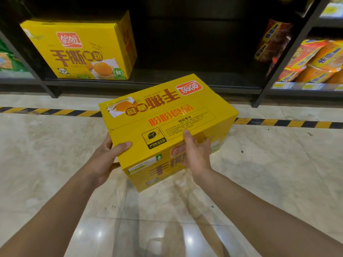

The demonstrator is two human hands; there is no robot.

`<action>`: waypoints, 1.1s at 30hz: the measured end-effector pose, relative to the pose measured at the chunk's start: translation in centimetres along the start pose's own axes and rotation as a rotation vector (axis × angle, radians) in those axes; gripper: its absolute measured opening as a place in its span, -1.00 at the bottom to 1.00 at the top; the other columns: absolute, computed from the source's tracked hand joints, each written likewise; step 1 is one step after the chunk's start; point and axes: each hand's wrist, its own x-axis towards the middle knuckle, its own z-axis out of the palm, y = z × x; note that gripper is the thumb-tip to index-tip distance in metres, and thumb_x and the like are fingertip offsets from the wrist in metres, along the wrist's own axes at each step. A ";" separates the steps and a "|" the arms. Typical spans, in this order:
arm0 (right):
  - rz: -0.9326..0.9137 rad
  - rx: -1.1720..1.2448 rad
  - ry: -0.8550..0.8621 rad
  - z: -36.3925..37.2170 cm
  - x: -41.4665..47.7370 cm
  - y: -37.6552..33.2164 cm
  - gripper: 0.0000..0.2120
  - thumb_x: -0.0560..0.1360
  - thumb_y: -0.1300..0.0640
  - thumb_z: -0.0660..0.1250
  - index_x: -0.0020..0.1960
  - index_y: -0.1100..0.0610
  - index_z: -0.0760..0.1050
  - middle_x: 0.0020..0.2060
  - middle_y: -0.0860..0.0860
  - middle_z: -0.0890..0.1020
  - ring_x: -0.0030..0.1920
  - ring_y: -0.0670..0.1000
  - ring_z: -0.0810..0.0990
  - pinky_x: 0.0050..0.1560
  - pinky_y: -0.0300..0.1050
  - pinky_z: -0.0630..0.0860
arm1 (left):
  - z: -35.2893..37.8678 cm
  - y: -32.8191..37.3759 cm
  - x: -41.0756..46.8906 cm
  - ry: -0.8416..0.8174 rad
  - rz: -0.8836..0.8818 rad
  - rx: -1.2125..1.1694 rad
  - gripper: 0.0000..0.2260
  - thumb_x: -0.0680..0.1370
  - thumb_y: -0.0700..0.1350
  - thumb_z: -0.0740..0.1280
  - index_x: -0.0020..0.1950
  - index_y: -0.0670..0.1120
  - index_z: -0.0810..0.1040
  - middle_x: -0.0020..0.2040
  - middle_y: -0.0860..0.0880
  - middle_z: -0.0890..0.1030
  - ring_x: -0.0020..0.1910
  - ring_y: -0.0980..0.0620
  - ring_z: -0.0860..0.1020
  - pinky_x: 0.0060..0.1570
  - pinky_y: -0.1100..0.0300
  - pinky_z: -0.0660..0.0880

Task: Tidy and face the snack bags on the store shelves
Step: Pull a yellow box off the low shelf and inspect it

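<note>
A yellow snack carton (163, 115) with red and brown lettering hangs above the floor in front of the bottom shelf, its top print facing away from me. My left hand (105, 156) grips its near left corner, thumb on top and fingers underneath. My right hand (196, 153) holds the near front face, thumb up on the top edge and fingers spread on the side. A matching yellow carton (79, 51) stands on the left of the dark bottom shelf (167, 81), its front facing out.
Orange snack bags (313, 62) fill the shelf bay at the right, and one dark red bag (272, 41) stands upright against the black upright post (285, 54). Green bags (7, 60) show at far left. A yellow-black hazard strip (278, 122) runs along the glossy tile floor.
</note>
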 end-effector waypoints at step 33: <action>-0.451 -0.200 0.109 -9.3 3.9 4.9 -0.38 0.39 -0.46 0.41 0.29 -0.17 0.33 0.22 -0.10 0.36 0.23 0.02 0.50 0.23 0.08 0.59 | -0.9 -6.2 0.1 0.400 0.171 0.219 -0.80 0.61 -0.04 0.47 0.14 0.24 0.56 0.13 0.15 0.68 0.12 0.23 0.60 0.19 0.05 0.50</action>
